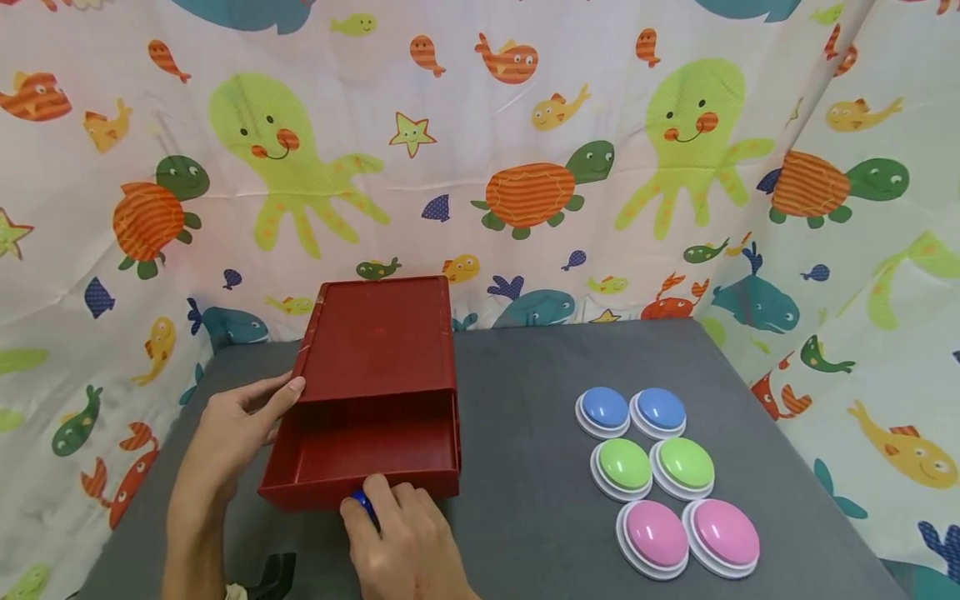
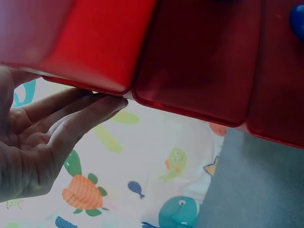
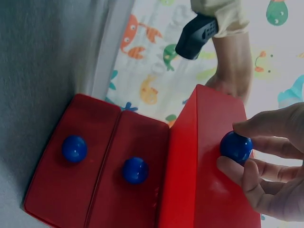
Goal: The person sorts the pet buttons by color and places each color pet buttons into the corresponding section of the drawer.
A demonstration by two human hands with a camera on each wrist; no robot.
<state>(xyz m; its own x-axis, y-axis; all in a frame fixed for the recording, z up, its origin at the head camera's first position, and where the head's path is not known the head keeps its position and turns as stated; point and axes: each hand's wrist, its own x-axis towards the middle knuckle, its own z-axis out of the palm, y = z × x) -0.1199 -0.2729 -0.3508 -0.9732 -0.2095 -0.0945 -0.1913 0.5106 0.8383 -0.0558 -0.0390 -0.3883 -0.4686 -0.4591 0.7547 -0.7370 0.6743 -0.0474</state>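
A red drawer unit (image 1: 378, 337) stands on the table, its top drawer (image 1: 375, 450) pulled out toward me with a bare inside showing. My right hand (image 1: 408, 542) pinches the round blue knob (image 3: 236, 146) on that drawer's front between thumb and fingers. At the unit's left side, my left hand (image 1: 236, 425) rests against the casing near its front top corner. The left wrist view shows its fingers (image 2: 88, 114) fairly straight along the red side. Below the pulled-out drawer, two closed drawer fronts carry blue knobs (image 3: 135, 170) of the same kind.
To the right on the grey table (image 1: 517, 433) lie several domed push buttons in pairs: blue buttons (image 1: 604, 407) at the back, green buttons (image 1: 625, 463) in the middle, pink buttons (image 1: 656, 533) nearest. A sea-animal curtain (image 1: 450, 167) hangs behind and along the sides.
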